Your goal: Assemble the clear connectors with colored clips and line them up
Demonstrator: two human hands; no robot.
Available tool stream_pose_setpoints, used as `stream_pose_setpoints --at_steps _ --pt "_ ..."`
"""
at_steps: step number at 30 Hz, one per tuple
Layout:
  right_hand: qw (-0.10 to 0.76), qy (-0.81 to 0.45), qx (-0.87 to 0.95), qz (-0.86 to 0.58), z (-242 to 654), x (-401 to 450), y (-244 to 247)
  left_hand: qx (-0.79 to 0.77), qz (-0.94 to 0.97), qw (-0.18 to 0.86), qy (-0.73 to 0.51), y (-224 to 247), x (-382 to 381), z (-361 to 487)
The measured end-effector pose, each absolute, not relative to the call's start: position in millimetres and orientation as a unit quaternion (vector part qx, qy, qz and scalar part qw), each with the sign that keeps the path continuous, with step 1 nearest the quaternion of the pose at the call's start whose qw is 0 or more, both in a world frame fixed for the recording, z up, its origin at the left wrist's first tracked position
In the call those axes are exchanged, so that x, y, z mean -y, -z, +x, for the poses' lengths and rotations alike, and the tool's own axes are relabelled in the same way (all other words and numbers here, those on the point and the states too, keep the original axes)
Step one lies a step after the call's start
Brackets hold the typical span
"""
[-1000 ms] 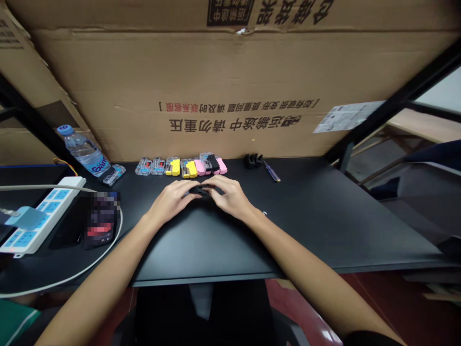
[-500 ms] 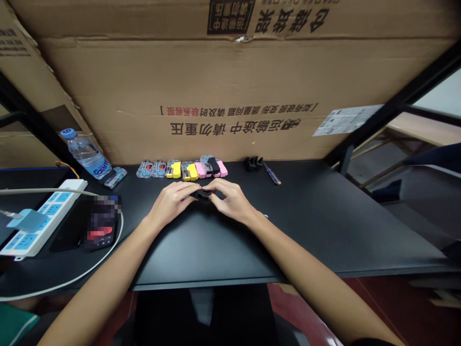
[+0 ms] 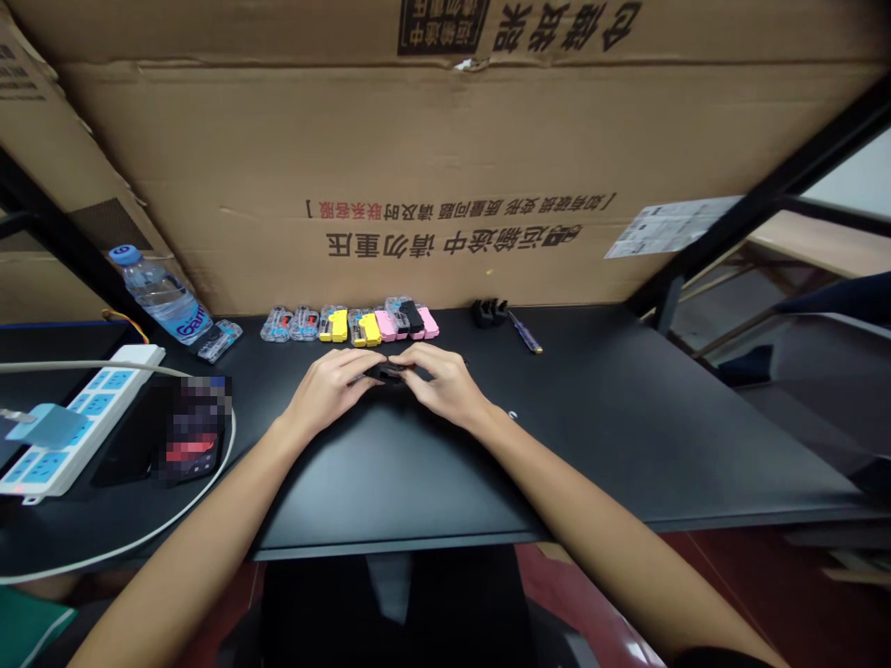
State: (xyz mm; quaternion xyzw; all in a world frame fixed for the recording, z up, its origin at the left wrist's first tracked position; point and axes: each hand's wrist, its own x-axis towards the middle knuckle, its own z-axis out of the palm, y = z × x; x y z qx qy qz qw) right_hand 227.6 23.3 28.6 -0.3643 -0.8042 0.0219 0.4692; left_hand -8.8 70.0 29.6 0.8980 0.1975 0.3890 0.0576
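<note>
Cardboard sheets [image 3: 445,167] printed with upside-down characters wall off the back of a black desk [image 3: 626,417], where a person sits with both bare forearms stretched forward. At the centre of the desk, the left hand [image 3: 327,385] and the right hand [image 3: 445,380] meet around a small black part [image 3: 392,373], fingertips of both pinched on its ends; the part sits between them at or just above the desktop, and whether it touches the surface cannot be told. Just beyond the hands, against the cardboard, runs a row of small blocks [image 3: 352,324]: clear ones at the left, then yellow, then pink, with a black one on top near the right end. Right of the row lie a second black piece [image 3: 488,311] and, just beside it, a small screwdriver [image 3: 524,332]. At the far left, a water bottle [image 3: 161,295] leans against the cardboard, with a clear block [image 3: 221,340] at its foot. A white power strip [image 3: 70,417] with blue sockets lies along the desk's left edge, its grey cable [image 3: 174,520] looping around a dark, blurred flat object [image 3: 191,436].
</note>
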Motion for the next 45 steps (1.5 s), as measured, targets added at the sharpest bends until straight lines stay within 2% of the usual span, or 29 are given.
stream_pose_setpoints --at_steps 2,6,9,11,15,20,25,28,30,32,36,41,45 --pt "0.446 -0.072 0.805 -0.384 230.7 -24.7 -31.8 -0.222 0.901 0.061 -0.366 -30.4 -69.0 -8.0" --pt "0.338 -0.227 0.803 -0.436 263.7 -29.7 -52.3 -0.288 0.896 0.048 -0.335 -33.3 -67.5 -7.1" --pt "0.319 -0.239 0.723 -0.564 307.6 -34.6 -66.5 -0.344 0.866 0.042 -0.361 -34.6 -67.0 -6.7" --pt "0.299 -0.261 0.684 -0.612 333.3 -38.5 -67.4 -0.362 0.855 0.044 -0.369 -35.1 -66.5 -6.2" --pt "0.218 -0.388 0.651 -0.615 351.1 -47.8 -51.0 -0.373 0.854 0.056 -0.358 -36.4 -64.6 -4.4" --pt "0.21 -0.308 0.689 -0.622 330.7 -56.2 -32.9 -0.39 0.848 0.074 -0.35 -36.8 -63.6 -3.1" --pt "0.248 -0.262 0.699 -0.617 328.4 -59.1 -29.6 -0.395 0.846 0.084 -0.348 -36.8 -63.5 -3.7" --pt "0.327 -0.135 0.663 -0.66 343.5 -63.2 -24.9 -0.394 0.846 0.087 -0.349 -38.0 -62.7 -3.6" --pt "0.344 -0.036 0.634 -0.692 355.8 -66.5 -20.1 -0.393 0.846 0.091 -0.35 -38.9 -62.0 -3.1" --pt "0.297 -0.009 0.613 -0.732 365.7 -69.3 -15.4 -0.391 0.847 0.094 -0.348 -39.4 -61.4 -2.7" --pt "0.194 -0.049 0.59 -0.782 373.5 -71.9 -10.9 -0.397 0.846 0.095 -0.342 -39.9 -61.7 -2.4" --pt "0.177 -0.052 0.633 -0.752 366.6 -69.3 -12.6 -0.412 0.826 0.129 -0.361 -42.3 -63.4 -2.9" --pt "0.177 -0.058 0.68 -0.709 352.7 -60.6 -19.9 -0.43 0.765 0.238 -0.417 -43.5 -65.9 -2.3"
